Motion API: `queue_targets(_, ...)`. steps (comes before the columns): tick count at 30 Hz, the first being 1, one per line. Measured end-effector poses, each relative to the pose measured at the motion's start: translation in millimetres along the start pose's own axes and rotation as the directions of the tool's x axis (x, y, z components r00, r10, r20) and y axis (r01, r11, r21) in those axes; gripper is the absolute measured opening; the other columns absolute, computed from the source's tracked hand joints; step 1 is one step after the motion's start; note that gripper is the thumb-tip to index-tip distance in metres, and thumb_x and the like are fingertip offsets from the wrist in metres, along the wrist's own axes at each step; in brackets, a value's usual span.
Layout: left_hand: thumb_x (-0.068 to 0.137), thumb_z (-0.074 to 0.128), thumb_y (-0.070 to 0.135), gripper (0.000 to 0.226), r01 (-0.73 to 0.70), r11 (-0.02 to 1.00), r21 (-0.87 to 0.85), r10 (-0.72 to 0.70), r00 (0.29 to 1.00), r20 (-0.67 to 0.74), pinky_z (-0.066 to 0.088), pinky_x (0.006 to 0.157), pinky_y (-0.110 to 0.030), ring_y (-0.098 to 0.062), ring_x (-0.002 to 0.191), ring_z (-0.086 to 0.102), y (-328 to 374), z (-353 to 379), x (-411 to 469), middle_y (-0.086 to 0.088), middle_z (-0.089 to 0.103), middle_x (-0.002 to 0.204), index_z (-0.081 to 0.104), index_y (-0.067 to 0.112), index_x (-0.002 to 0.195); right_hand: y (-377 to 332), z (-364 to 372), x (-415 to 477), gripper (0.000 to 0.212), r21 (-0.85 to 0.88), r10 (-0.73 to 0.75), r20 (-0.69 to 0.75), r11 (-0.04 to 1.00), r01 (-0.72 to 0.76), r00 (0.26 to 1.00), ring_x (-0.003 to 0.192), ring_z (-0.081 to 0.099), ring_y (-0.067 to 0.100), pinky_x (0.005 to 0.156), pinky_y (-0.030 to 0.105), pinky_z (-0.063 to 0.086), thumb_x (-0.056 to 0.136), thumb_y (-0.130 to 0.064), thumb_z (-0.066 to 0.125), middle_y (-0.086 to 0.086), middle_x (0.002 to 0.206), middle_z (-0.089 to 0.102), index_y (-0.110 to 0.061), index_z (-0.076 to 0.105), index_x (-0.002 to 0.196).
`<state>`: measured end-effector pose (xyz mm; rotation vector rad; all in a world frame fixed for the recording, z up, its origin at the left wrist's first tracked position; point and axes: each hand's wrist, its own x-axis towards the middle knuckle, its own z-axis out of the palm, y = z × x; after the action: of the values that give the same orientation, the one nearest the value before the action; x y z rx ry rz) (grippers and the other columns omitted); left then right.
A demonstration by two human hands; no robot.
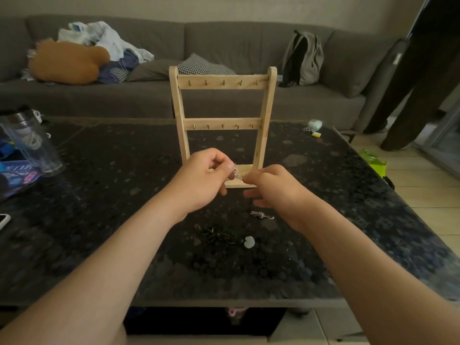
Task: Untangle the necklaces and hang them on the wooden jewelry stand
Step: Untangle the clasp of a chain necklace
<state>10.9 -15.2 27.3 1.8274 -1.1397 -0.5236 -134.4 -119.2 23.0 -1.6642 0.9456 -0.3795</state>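
Left hand (201, 181) and right hand (275, 191) each pinch the silver necklace (237, 175), held above the wooden stand (222, 82) base, mid-table (99, 195). A black cord necklace (219, 235) and a small silver chain (260, 215) lie nearer the front edge.

A home living room is shown. A long grey sofa (224, 41) is set along the back wall. On it a heap of crumpled clothes (107, 38), a brown plush cushion (67, 62), a checked pillow (204, 67) and a grey backpack (305, 59) are left lying (the loose, lived-in clutter of a household). A low coffee table (124, 170) with a dark mottled top is placed before the sofa, and a clear tumbler (29, 143) is kept on its left side. Pale floor tiles (423, 185) are seen at the right.
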Motion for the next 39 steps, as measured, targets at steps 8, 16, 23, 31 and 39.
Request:
queue_targets(8,0.114,0.054,0.021,0.018,0.248,0.817,-0.521,-0.295,0.955,-0.008,0.048,0.060,-0.027,-0.010,0.065,0.056,1,0,7,-0.014,0.072,0.099,0.064,0.011,0.123,2,5,3,0.038,0.151,0.109,0.060,0.982,-0.117,0.992,0.106,0.074,0.021,0.087,0.036,0.062,0.104,-0.037,0.053,0.003,0.115,0.060,-0.012,0.057,0.133)
queue_targets(16,0.113,0.054,0.018,0.013,0.287,0.749,-0.597,-0.349,0.937,0.012,0.045,0.066,-0.029,-0.010,0.065,0.048,3,4,8,-0.008,0.061,0.098,0.063,0.013,0.119,0,10,3,0.028,0.348,0.124,0.052,0.928,-0.134,0.991,0.105,0.079,0.029,0.087,0.035,0.065,0.106,-0.023,0.052,0.009,0.101,0.063,-0.007,0.064,0.126)
queue_targets(23,0.099,0.064,0.004,0.015,0.284,0.643,-0.712,-0.355,0.933,0.052,0.053,0.071,-0.030,-0.015,0.073,0.056,7,1,7,-0.008,0.062,0.094,0.069,0.012,0.111,-4,12,-3,0.024,0.384,0.085,0.068,0.917,-0.104,0.994,0.097,0.079,0.029,0.093,0.040,0.062,0.107,-0.024,0.048,0.007,0.088,0.060,-0.008,0.066,0.107)
queue_targets(31,0.099,0.075,0.019,0.007,0.185,0.911,-0.368,-0.248,0.960,-0.131,0.061,0.065,-0.027,-0.012,0.071,0.069,2,1,3,-0.009,0.080,0.093,0.082,0.021,0.102,-7,14,-3,0.024,0.411,0.014,0.091,0.910,-0.050,0.996,0.086,0.075,0.024,0.085,0.038,0.060,0.107,-0.022,0.045,0.004,0.076,0.059,-0.010,0.060,0.093)
queue_targets(39,0.101,0.072,0.037,0.025,0.242,0.915,-0.322,-0.244,0.969,0.032,0.066,0.077,-0.035,-0.016,0.074,0.071,2,1,5,0.000,0.075,0.077,0.075,0.013,0.094,-5,12,-1,0.022,0.475,-0.001,-0.001,0.880,0.002,1.000,0.093,0.076,0.024,0.085,0.037,0.061,0.107,-0.020,0.049,0.007,0.087,0.067,-0.007,0.067,0.101)
